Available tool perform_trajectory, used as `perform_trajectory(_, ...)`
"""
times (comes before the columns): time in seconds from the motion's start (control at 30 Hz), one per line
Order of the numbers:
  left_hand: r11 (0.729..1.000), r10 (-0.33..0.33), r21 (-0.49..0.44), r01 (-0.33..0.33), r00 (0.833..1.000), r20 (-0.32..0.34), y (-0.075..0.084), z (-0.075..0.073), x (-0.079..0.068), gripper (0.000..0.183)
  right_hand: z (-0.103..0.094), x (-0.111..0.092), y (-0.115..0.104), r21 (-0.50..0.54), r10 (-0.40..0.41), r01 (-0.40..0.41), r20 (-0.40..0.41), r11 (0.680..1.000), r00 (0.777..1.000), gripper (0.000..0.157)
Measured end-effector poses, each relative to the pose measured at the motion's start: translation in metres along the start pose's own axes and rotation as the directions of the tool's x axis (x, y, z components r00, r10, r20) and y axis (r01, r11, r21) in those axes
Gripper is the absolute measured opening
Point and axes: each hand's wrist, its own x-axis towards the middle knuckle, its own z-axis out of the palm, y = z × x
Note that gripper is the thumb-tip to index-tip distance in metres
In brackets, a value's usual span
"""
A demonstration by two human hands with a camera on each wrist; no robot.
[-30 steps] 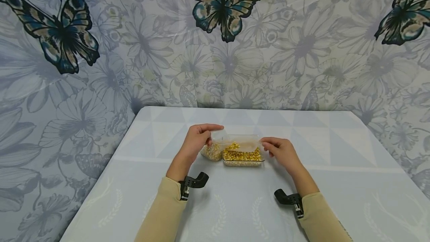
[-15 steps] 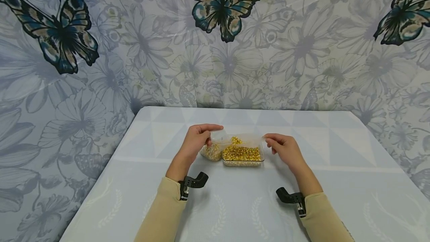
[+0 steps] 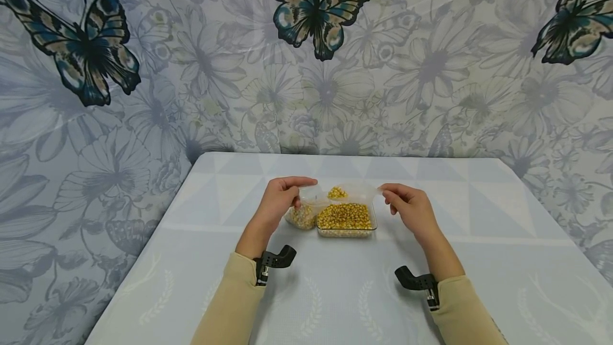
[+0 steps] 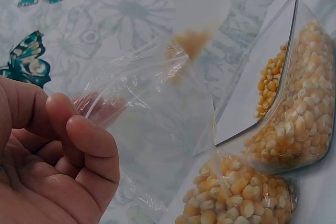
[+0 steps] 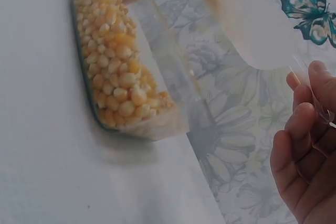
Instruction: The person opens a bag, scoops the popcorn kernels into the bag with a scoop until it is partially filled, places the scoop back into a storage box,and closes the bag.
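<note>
My left hand (image 3: 282, 196) pinches the top edge of a clear plastic bag (image 4: 152, 85); corn kernels (image 4: 236, 195) fill its bottom, which sits on the table. Against the bag's right side stands a clear glass container (image 3: 347, 233), heaped with yellow corn kernels (image 3: 345, 216). My right hand (image 3: 407, 204) pinches the thin handle of a translucent white scoop (image 5: 257, 30). The scoop is raised over the container's far side, and a small pile of kernels (image 3: 337, 192) lies at its left end, towards the bag. In the left wrist view that end overlaps the bag's upper part.
A white patterned table (image 3: 306, 292) carries the bag and the container, with its far edge a short way behind them. Beyond it hangs a pale floral backdrop with butterflies (image 3: 316, 9). Black wrist cameras (image 3: 275, 260) are strapped on both forearms.
The right hand has moved up and slightly right, lifting the scoop with its kernels from over the container's corn to above its far side. The left hand and bag have hardly moved.
</note>
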Motion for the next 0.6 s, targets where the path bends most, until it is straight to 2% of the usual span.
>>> perform_trajectory(0.23,1.000,-0.004,-0.003,0.004,1.000,0.005,0.000,0.001,-0.001,0.039,0.001,-0.003,-0.011,0.018,-0.020,0.020,-0.014,1.000,1.000,0.033)
perform_trajectory(0.6,1.000,-0.002,0.003,0.002,1.000,0.002,0.002,0.002,-0.002,0.039,0.003,-0.009,-0.024,0.014,-0.115,0.115,-0.027,0.993,0.993,0.027)
